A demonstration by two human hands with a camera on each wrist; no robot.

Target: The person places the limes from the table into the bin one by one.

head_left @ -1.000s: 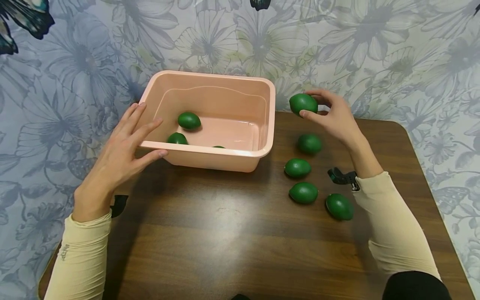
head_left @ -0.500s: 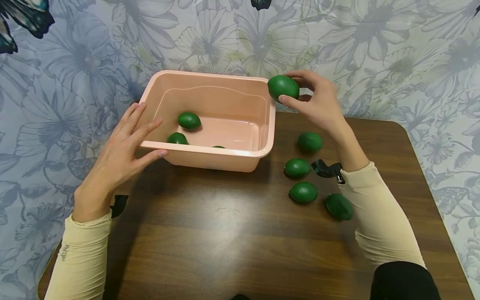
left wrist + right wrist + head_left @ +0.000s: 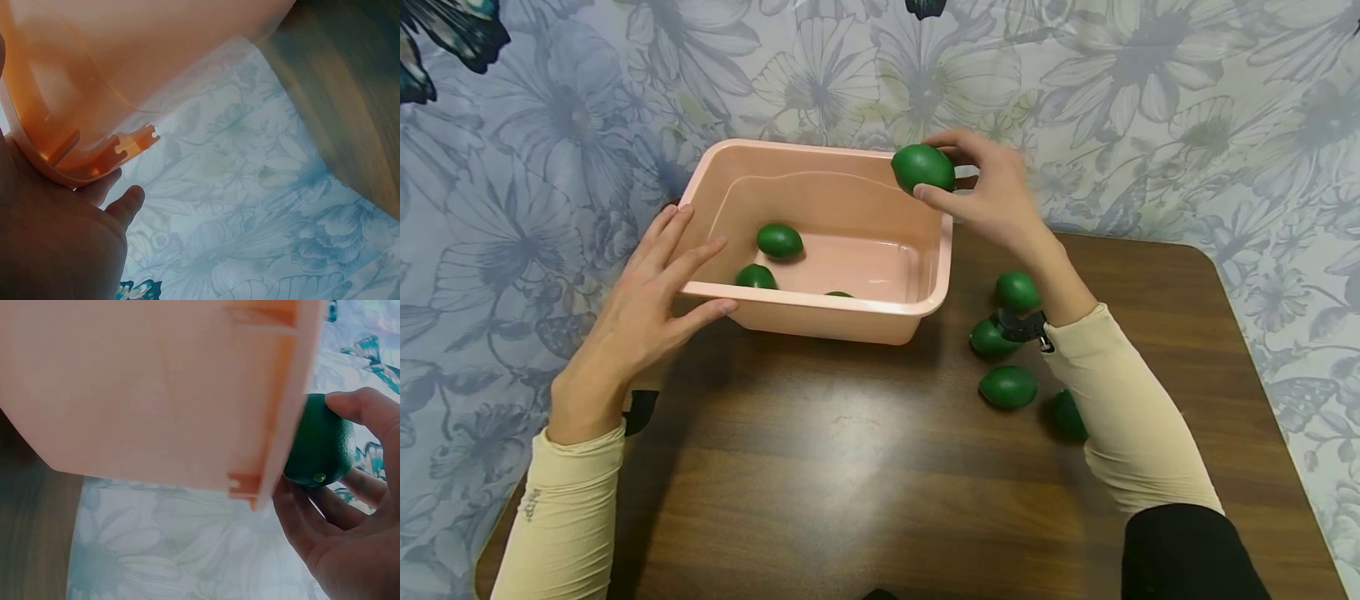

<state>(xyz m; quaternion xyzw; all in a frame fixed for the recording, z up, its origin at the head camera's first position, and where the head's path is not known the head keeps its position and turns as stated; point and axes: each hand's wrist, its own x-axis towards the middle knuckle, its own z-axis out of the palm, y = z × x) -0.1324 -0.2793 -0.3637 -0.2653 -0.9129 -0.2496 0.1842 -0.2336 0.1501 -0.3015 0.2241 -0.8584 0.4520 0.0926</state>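
A glossy green lime (image 3: 922, 169) is pinched between the thumb and fingers of my right hand (image 3: 996, 190), held above the back right rim of a pink plastic bin (image 3: 820, 302). In the right wrist view the same lime (image 3: 322, 444) shows beyond the bin's rim, its stem end visible. My left hand (image 3: 632, 308) rests on the bin's left front corner, fingers spread and thumb on the front rim. Inside the bin lie a lime (image 3: 779, 241), a second lime (image 3: 756, 277) partly behind the front wall, and a third lime (image 3: 838, 294) of which only the top shows.
Several limes sit on the brown wooden table (image 3: 850, 467) right of the bin: a front lime (image 3: 1008, 387), a back lime (image 3: 1017, 290), and others partly hidden by my right wrist strap (image 3: 1024, 327) and sleeve. Flowered cloth (image 3: 1150, 125) lies behind the table.
My right hand has carried the lime leftward and slightly up, from beside the bin to over its back right rim. My left hand stays put.
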